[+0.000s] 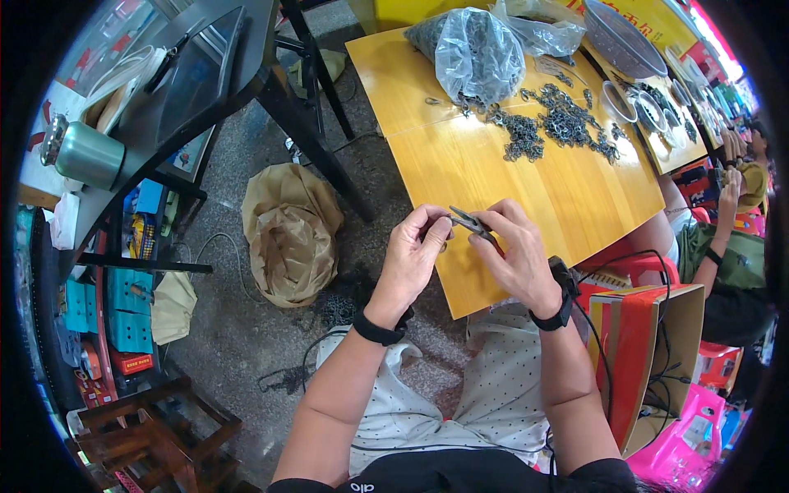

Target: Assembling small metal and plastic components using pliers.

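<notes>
My right hand (519,255) grips a pair of small pliers (467,219), their pointed jaws reaching toward the left. Close by, my left hand (417,251) is closed in a pinch, thumb against fingers, right at the tips of the jaws. Whatever small piece it holds is mostly hidden by the fingers. Both hands are above the near left edge of a yellow wooden table (460,172). Farther up the table lie loose piles of dark metal clasps and rings (567,119), beside a clear plastic bag (481,57) filled with more of them.
A brown bag (292,238) stands open on the floor to the left. At right is an open cardboard box (641,353) with cables, near a pink stool (699,435). A grey basin (625,37) sits far right; other people are seated at the right.
</notes>
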Motion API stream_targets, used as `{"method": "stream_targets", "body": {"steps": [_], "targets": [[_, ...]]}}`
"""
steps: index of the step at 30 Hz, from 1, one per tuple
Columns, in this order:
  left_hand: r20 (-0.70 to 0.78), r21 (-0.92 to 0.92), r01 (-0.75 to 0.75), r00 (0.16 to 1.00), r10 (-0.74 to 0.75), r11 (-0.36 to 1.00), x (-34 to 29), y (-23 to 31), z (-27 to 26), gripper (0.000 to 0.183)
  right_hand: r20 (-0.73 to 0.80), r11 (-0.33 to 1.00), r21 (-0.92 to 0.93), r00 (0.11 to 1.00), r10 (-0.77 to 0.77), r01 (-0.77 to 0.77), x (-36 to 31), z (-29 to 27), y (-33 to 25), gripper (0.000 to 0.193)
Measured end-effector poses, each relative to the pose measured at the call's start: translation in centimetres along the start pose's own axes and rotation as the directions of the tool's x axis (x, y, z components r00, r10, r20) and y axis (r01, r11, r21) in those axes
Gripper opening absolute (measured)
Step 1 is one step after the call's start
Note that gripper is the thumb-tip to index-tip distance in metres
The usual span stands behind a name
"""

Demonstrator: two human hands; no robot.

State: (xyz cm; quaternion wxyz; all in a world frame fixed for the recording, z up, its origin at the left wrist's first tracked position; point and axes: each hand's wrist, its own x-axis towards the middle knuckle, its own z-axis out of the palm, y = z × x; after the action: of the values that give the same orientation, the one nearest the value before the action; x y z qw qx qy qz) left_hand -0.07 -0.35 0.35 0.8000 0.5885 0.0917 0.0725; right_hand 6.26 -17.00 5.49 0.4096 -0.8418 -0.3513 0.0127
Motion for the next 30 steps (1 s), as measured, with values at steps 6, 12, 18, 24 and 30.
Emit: {"method": "stream_targets", "body": {"steps": [6,12,18,24,30], "targets": [[0.001,0.054,-0.01,1.0,0.01,0.998,0.07,-0.01,-0.16,0.014,0.036,0.998,-0.053,0.999,-0.016,0.018,-0.03,-0.09,0.0,0.025],[0.004,0.084,0.001,1.0,-0.002,0.996,0.02,0.03,-0.41,0.014,0.047,0.999,-0.016,0.998,0.046,-0.046,-0.05,0.01,-0.04,0.023],[0.009,0.09,0.011,1.0,-0.012,0.996,0.02,0.25,-0.48,0.015,0.046,0.996,-0.059,0.997,0.064,-0.062,0.01,0.06,-0.09,0.022],[0.015,0.094,0.0,1.0,-0.001,0.996,0.02,0.53,-0.46,0.018,0.004,0.997,-0.066,0.999,0.047,-0.047,0.01,0.3,0.0,0.019],[0.022,0.089,-0.003,1.0,0.001,0.996,-0.01,0.45,-0.68,0.019,0.0,0.996,-0.071,0.999,0.047,-0.047,0.16,0.27,-0.11,0.02]]}}
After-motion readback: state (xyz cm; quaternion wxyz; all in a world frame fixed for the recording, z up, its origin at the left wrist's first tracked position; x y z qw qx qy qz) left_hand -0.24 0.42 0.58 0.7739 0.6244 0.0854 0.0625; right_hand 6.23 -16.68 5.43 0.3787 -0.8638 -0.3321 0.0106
